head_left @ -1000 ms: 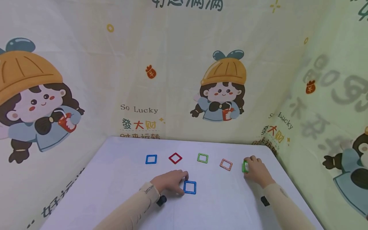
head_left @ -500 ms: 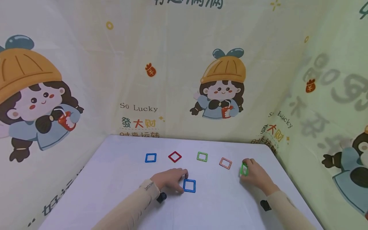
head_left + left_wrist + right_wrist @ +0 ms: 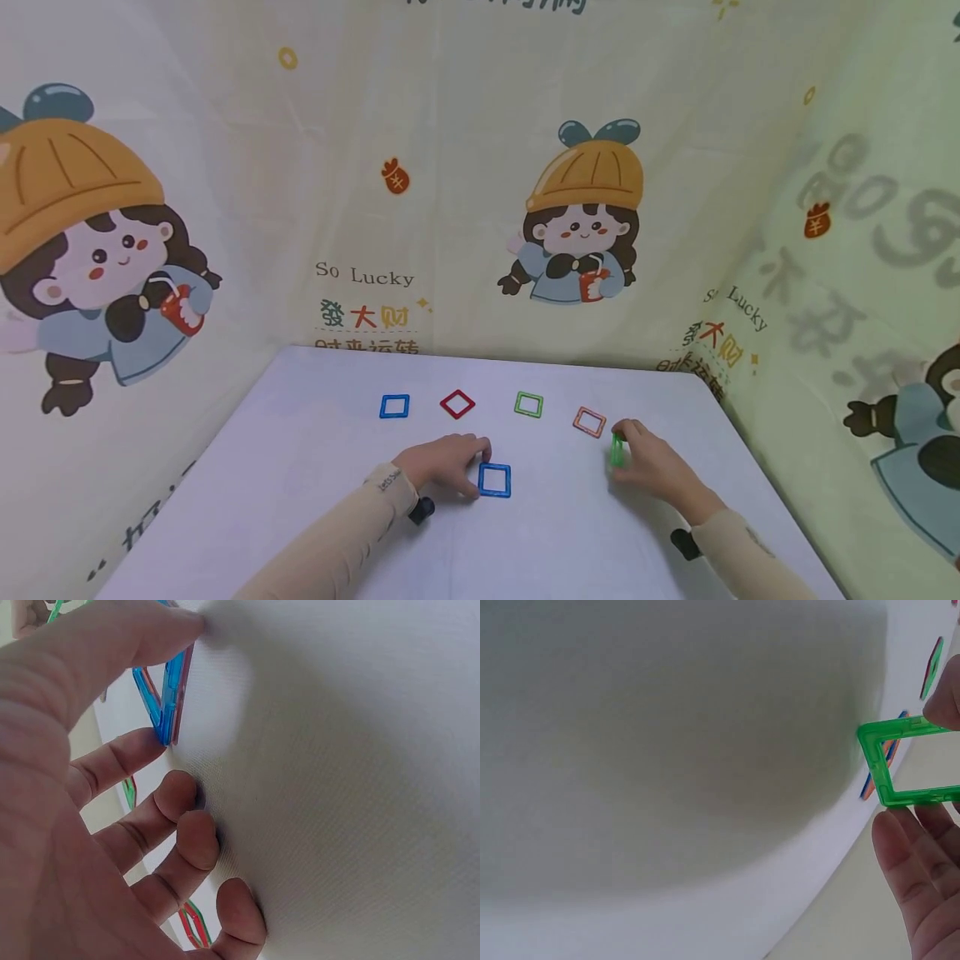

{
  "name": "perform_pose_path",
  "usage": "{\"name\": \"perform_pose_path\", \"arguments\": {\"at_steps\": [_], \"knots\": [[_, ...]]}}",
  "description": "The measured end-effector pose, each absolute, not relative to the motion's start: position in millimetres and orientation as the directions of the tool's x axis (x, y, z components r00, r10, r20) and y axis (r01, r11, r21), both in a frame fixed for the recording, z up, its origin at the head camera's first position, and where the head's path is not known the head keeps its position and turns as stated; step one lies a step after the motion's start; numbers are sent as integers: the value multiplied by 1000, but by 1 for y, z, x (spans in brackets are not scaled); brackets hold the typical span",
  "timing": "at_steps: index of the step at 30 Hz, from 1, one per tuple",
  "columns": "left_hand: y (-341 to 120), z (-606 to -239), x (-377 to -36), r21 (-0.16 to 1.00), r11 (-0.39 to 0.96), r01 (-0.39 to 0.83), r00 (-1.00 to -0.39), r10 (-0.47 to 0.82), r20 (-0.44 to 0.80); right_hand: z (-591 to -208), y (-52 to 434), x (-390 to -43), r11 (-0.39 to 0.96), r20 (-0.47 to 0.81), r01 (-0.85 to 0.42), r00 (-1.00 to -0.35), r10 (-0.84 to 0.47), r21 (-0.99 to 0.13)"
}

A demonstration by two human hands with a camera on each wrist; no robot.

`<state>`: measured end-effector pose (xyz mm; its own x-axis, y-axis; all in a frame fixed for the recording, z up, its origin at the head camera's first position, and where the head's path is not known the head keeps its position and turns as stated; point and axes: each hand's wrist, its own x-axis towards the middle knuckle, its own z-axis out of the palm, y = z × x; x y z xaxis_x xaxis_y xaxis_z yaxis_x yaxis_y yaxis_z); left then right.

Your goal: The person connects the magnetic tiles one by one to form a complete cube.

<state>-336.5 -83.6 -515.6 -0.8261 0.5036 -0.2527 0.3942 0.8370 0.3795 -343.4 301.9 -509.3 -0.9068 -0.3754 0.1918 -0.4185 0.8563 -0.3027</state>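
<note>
Meanwhile, a person's right hand point(image 3: 654, 467) pinches a green frame point(image 3: 617, 451) on edge above the white surface point(image 3: 300, 467), thumb on one side bar and fingers point(image 3: 919, 862) along the opposite one, as the right wrist view shows; that grip is closed on the frame, which stands upright at the fingertips, just short of an orange frame point(image 3: 589, 422) lying flat beyond them.

The left hand point(image 3: 438, 467) rests on the surface with fingers spread and straight, its thumb and forefinger touching the near-left corner of a blue frame point(image 3: 495, 481) that lies flat just to the hand's right. The left wrist view shows the fingertips point(image 3: 196, 796) pressed to the surface, holding nothing.

Farther out from both hands lie three more frames in a row: blue point(image 3: 394, 406), red point(image 3: 457, 404) and green point(image 3: 528, 404), each apart from its neighbour. A cartoon-print cloth point(image 3: 480, 208) hangs behind and beside the surface.

The frames look like thin, hollow, rigid plastic squares, likely very light and smooth enough to slip, so a pinch across two opposite bars, or on one bar near a corner, should control them best. Lying flat, one probably needs tipping up by an edge before fingers can get under it.
</note>
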Motion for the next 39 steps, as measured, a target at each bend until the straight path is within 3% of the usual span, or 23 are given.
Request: {"name": "perform_pose_path", "arguments": {"at_steps": [22,39], "knots": [[-83,-516,-334,362,834,416,-831,510,-220,-506,250,-340,772,181,-545,-838,-515,-328],[-86,-522,-335,351,828,438,-826,525,-206,-510,224,-335,717,99,-461,-868,-486,-522]]}}
